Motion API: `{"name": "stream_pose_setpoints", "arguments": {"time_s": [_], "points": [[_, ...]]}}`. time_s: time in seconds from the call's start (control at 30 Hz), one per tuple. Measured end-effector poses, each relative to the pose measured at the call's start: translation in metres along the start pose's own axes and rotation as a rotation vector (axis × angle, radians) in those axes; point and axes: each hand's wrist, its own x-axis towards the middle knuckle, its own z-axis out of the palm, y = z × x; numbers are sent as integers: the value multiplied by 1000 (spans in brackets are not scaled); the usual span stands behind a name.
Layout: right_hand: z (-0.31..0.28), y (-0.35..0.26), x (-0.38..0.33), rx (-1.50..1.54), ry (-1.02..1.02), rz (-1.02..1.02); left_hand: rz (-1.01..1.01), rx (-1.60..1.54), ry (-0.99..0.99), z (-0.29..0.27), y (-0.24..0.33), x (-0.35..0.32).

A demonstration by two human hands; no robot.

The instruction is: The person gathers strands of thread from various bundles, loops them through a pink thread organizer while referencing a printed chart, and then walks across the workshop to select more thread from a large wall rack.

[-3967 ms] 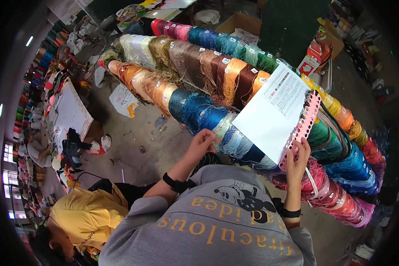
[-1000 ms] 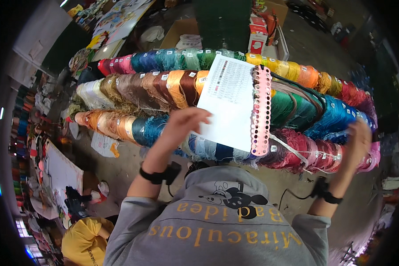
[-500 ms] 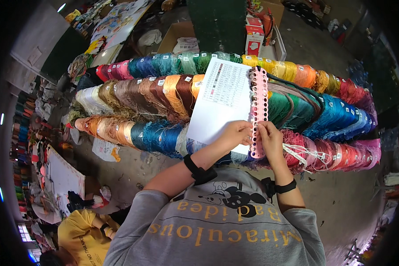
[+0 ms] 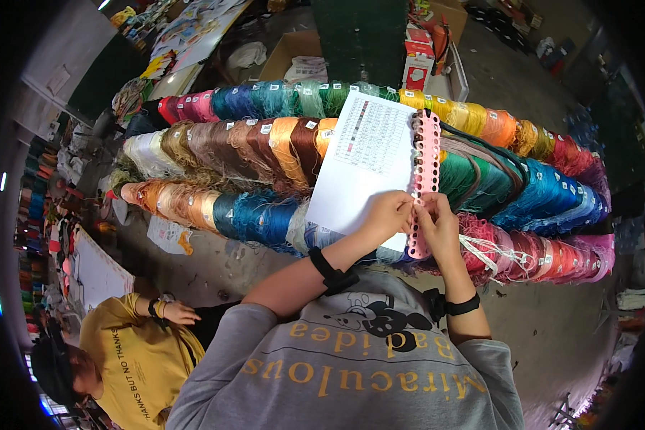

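A long pink strip with rows of holes [image 4: 428, 154] stands over a white printed chart sheet [image 4: 345, 190], both lying across rows of coloured thread. Dark and pale thread ends gather along the strip's left edge. My left hand [image 4: 388, 217] is closed in a pinch at that edge, low on the strip; whatever sits between its fingertips is too small to make out. From the other side my right hand [image 4: 441, 226] grips the strip's lower part between thumb and fingers. Dark and grey-brown thread strands [image 4: 486, 161] trail off the strip's upper right over the green and blue threads.
Three long rows of thread hanks, such as a dark blue one [image 4: 265, 222], span the space before me. White cords [image 4: 491, 251] hang at the front right. A person in a yellow shirt [image 4: 132, 358] is at lower left. Cardboard boxes [image 4: 290, 54] stand beyond the rows.
The person in yellow has come further into view at lower left, an arm now stretched out. My hands stay at the strip's lower part, with small finger shifts. The view has shifted slightly.
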Motion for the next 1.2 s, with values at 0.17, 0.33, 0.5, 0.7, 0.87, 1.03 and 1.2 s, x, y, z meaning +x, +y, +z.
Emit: {"name": "stream_pose_setpoints", "arguments": {"time_s": [0.17, 0.33, 0.5, 0.7, 0.87, 1.03, 1.2], "points": [[4, 9, -5, -52, 51, -48, 34, -86, 68, -28, 21, -18], [12, 6, -10, -32, 132, -96, -70, -773, -340, -62, 45, -32], [13, 21, -24, 113, 205, -158, -75, -97, -295, -8, 28, -22], [13, 1, -21, -195, 189, -251, 495, 610, 137, -14, 3, -12], [14, -6, -15, -351, 157, -195, 112, -670, -88, -71, 62, -43], [19, -8, -11, -348, 178, -245, 528, -642, 334, -142, 87, -86], [22, -14, -13, -349, 219, -158, 331, -194, 511, -168, 66, -114]]}}
